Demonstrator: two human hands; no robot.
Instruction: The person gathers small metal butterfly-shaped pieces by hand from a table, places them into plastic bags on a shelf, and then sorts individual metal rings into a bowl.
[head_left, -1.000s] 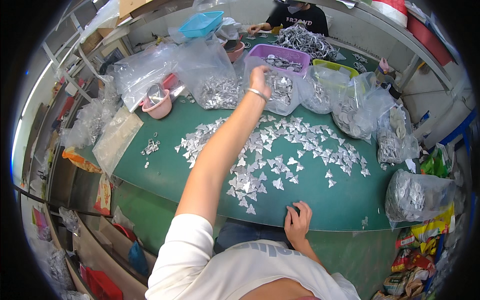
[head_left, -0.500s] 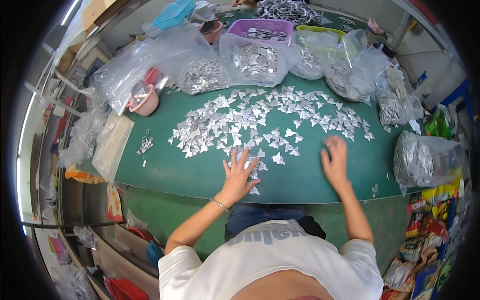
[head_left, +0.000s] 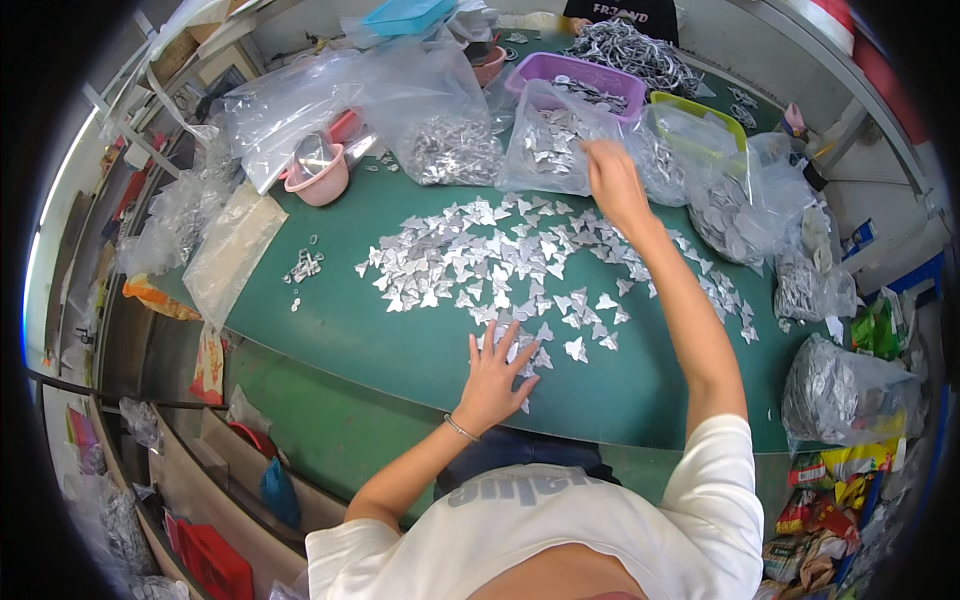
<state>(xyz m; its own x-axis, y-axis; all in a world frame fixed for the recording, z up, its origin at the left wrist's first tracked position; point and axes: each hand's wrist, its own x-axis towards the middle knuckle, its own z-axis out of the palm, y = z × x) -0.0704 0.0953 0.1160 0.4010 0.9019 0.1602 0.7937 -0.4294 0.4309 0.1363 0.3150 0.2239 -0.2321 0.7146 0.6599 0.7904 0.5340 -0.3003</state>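
Note:
Many small silver, butterfly-shaped metal pieces (head_left: 450,250) lie spread over the green table. Near the front edge, my left hand (head_left: 490,380) rests with fingers spread on a few of them. My right hand (head_left: 617,185) reaches far across the table to the clear plastic bag (head_left: 545,175) of flat metal pieces. Its fingers look bunched together at the bag's right side; whatever they hold, if anything, is hidden.
More clear bags of metal parts (head_left: 450,150) line the back. A purple basket (head_left: 640,90), a green basket (head_left: 735,130) and a pink cup (head_left: 325,185) stand among them. A filled bag (head_left: 835,390) sits at the right edge. Beyond the table is another person (head_left: 625,10).
My right hand has moved from the table's right front, forward and left, to the bag at the back. My left hand stays on the pieces. The view has shifted and turned.

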